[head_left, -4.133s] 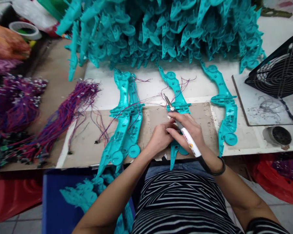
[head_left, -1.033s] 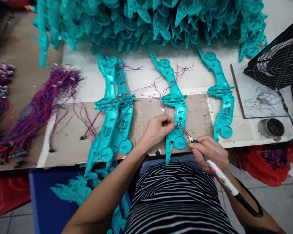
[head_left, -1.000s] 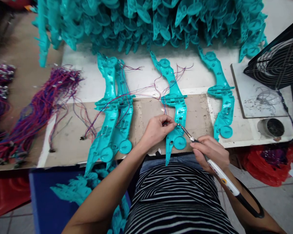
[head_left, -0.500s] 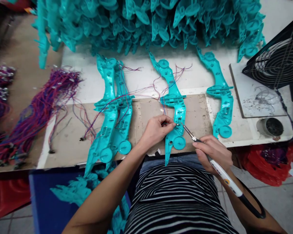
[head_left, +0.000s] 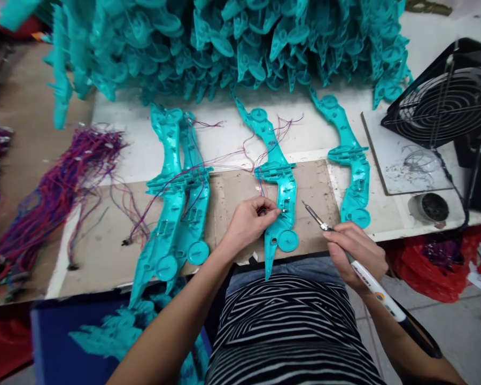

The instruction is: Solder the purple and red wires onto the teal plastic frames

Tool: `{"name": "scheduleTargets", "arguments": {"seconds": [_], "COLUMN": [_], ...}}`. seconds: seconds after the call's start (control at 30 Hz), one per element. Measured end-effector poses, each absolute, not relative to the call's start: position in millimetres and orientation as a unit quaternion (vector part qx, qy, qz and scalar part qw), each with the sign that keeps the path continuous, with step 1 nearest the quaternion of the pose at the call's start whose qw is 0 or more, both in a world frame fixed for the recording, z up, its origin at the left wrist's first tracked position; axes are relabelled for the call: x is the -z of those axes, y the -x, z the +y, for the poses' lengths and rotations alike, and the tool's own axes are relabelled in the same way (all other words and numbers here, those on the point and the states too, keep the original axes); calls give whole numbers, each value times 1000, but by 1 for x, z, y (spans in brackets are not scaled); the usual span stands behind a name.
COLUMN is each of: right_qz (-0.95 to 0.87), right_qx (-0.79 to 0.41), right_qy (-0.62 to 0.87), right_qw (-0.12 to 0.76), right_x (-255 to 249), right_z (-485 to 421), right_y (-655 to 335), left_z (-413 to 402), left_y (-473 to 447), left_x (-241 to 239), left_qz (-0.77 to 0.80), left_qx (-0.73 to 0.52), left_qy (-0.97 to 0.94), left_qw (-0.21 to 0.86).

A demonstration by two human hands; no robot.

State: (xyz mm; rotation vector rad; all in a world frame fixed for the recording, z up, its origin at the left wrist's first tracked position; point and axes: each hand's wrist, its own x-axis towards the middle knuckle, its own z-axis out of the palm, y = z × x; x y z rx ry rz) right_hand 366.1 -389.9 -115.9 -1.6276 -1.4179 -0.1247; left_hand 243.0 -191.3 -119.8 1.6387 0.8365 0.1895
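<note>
In front of me lies a teal plastic shell (head_left: 286,187), bow-shaped, with a round disc near its lower end. My left hand (head_left: 253,218) is closed in a pinch at the shell's lower left edge, on thin wires (head_left: 262,209) whose ends its fingers mostly hide. Red and blue strands run from there up over the shell. My right hand (head_left: 356,251) grips a white soldering iron (head_left: 371,286) like a pen. The iron's metal tip points up and left, apart from the shell, just to its right.
Two overlapping teal shells (head_left: 172,187) lie to the left, another shell (head_left: 355,171) to the right. A large teal pile (head_left: 224,43) stands behind. Wire bundles (head_left: 60,198) spread at far left. At right are a black fan (head_left: 444,101), a board (head_left: 412,166) and a small cup (head_left: 433,207).
The soldering iron's tip has drawn back to the right, off the shell. My left hand keeps its pinch at the shell's edge. The whole view has shifted slightly.
</note>
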Motion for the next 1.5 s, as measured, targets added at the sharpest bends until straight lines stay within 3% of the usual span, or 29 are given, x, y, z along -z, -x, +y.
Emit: {"name": "scheduleTargets", "arguments": {"seconds": [0.27,0.53,0.63,0.83,0.93,1.07,1.17,1.27,1.5], "right_qz": [-453,-185,-113,-111,-70,-208,-430,-587,-634], "right_qx": [155,287,287,155,167,202,111,93,114], "right_qy": [731,838,847,933,928,866,815,725,686], "right_qw": [486,425,433,306,325,408,373,348,338], "right_x": [115,118,118,135,142,131,116,110,113], "right_z": [-420,-461,-483,-508,-497,-463,-423,-381,-344], "right_y": [-400,-456,-472,-497,-491,-450,-409,-382,-368], "left_z": [-190,-189,-189,-191,-192,-194,-199,-205,-211], "left_y": [-244,-243,-242,-241,-240,-241,-242,-243,-248], "left_x": [119,112,110,112,116,114,104,92,96], "left_qz": [378,413,421,422,410,396,383,353,329], "left_qx": [-74,-58,-60,-85,-98,-122,-143,-163,-185], "left_qy": [-693,-690,-688,-665,-653,-646,-670,-712,-774], "left_qw": [610,591,588,610,628,641,620,585,509]}}
